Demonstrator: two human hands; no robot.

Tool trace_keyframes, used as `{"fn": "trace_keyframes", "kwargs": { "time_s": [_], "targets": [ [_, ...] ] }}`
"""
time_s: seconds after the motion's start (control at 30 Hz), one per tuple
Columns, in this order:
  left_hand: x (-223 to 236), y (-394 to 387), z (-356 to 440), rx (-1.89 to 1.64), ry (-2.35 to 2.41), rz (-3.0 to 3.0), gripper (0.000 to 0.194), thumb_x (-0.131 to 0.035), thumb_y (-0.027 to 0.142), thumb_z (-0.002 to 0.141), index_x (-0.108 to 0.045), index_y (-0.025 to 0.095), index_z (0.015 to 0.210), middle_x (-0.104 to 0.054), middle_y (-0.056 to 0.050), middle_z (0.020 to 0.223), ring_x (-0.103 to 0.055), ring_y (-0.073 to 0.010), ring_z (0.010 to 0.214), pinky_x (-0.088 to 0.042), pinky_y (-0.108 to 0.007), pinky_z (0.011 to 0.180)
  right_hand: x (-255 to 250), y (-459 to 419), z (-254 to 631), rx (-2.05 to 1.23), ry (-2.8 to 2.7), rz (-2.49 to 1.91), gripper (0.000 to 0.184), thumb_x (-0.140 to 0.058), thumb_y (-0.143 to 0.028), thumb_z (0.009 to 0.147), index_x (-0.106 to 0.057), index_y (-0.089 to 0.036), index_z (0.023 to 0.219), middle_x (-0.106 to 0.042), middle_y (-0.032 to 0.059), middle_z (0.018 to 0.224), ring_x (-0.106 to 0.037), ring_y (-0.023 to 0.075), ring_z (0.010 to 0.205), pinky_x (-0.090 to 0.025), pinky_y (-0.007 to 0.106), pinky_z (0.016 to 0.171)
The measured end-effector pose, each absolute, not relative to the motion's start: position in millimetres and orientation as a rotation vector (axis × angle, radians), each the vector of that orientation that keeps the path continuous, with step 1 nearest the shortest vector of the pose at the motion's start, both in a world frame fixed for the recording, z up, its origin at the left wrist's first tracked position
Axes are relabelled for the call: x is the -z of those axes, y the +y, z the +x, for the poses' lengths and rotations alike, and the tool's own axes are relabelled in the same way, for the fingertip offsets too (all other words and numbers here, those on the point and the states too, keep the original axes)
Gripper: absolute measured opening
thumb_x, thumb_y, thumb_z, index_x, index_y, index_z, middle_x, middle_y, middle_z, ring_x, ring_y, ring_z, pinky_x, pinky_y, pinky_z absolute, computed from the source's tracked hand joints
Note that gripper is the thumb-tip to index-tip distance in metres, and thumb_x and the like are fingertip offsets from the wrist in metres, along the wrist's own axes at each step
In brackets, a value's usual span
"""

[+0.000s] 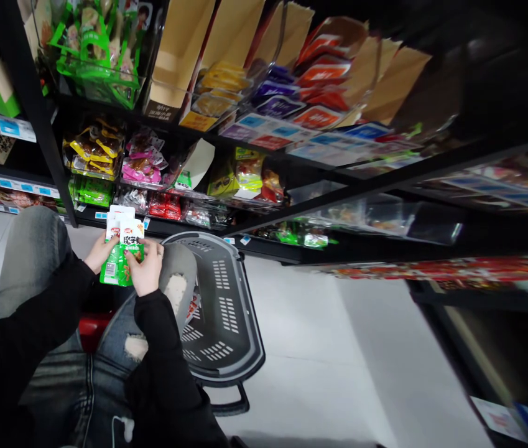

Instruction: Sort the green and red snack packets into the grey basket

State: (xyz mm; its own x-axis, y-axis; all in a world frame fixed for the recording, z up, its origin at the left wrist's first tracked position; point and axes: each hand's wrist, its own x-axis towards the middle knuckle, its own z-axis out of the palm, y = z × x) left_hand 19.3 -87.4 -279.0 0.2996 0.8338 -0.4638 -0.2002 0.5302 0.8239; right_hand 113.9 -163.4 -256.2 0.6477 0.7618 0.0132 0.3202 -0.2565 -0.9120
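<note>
Between my two hands, above my knees, are several green-and-white snack packets [126, 249] with black lettering, fanned a little over one another. My left hand [99, 252] grips their left edge. On the right edge, my right hand [147, 269] is closed with its thumb across the front. Just right of my right knee stands a grey shopping basket [249, 317] on the floor, with a few packets [193, 308] partly visible inside. Ahead of my hands, a low shelf holds an open white box [198, 163] with a similar green packet in it.
Black shelving [42, 112] runs across the front, with yellow packets [221, 87], purple packets [277, 93] and red packets [322, 81] in card boxes. Below are bins of pink packets [145, 158]. A red stool [93, 330] shows beneath me. White floor [301, 311] extends right of the basket.
</note>
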Motion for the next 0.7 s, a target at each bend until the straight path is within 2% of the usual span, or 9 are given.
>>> {"fn": "trace_keyframes", "kwargs": {
  "time_s": [0.07, 0.13, 0.23, 0.37, 0.57, 0.7],
  "targets": [
    [278, -87, 20, -0.762, 1.030, 0.705, 0.039, -0.073, 0.034, 0.060, -0.059, 0.017, 0.091, -0.069, -0.003, 0.080, -0.063, -0.0182, 0.071, -0.047, -0.031, 0.071, 261, -165, 124, -0.600, -0.683, -1.811, 0.051, -0.073, -0.027, 0.055, -0.053, -0.017, 0.101, -0.052, 0.0091, 0.107, -0.057, 0.0161, 0.080, -0.049, 0.034, 0.077],
    [277, -88, 20, -0.750, 1.016, 0.677, 0.039, -0.073, 0.036, 0.060, -0.060, 0.017, 0.091, -0.069, -0.003, 0.080, -0.063, -0.0179, 0.070, -0.048, -0.031, 0.071, 265, -167, 133, -0.702, -0.505, -1.688, 0.060, -0.075, -0.029, 0.051, -0.052, -0.016, 0.104, -0.059, 0.0076, 0.099, -0.060, 0.0156, 0.075, -0.050, 0.033, 0.074],
    [274, -88, 21, -0.744, 1.027, 0.668, 0.038, -0.074, 0.035, 0.060, -0.061, 0.017, 0.090, -0.069, -0.003, 0.078, -0.063, -0.0174, 0.068, -0.049, -0.030, 0.069, 268, -169, 139, -0.820, -0.366, -1.501, 0.052, -0.074, -0.030, 0.053, -0.055, -0.015, 0.098, -0.066, 0.0040, 0.082, -0.062, 0.0166, 0.072, -0.051, 0.033, 0.071],
    [270, -87, 21, -0.746, 1.040, 0.670, 0.038, -0.074, 0.035, 0.058, -0.062, 0.017, 0.090, -0.070, -0.003, 0.078, -0.063, -0.0179, 0.070, -0.048, -0.030, 0.071, 270, -170, 140, -0.788, -0.397, -1.491, 0.033, -0.072, -0.033, 0.056, -0.060, -0.015, 0.081, -0.068, 0.0031, 0.076, -0.061, 0.0156, 0.066, -0.050, 0.032, 0.067],
    [267, -89, 21, -0.739, 1.049, 0.659, 0.040, -0.075, 0.034, 0.057, -0.062, 0.017, 0.091, -0.070, -0.003, 0.079, -0.063, -0.0181, 0.071, -0.048, -0.031, 0.072, 271, -169, 137, -0.746, -0.441, -1.526, 0.034, -0.072, -0.037, 0.057, -0.061, -0.015, 0.080, -0.066, 0.0018, 0.072, -0.056, 0.0135, 0.061, -0.047, 0.028, 0.062],
    [266, -87, 20, -0.732, 1.062, 0.625, 0.036, -0.075, 0.031, 0.059, -0.062, 0.016, 0.089, -0.070, -0.002, 0.075, -0.063, -0.0152, 0.064, -0.049, -0.027, 0.066, 275, -169, 147, -0.681, -0.249, -1.512, 0.032, -0.068, -0.039, 0.057, -0.057, -0.016, 0.077, -0.063, -0.0010, 0.067, -0.056, 0.0133, 0.060, -0.046, 0.027, 0.061]
  ]
}}
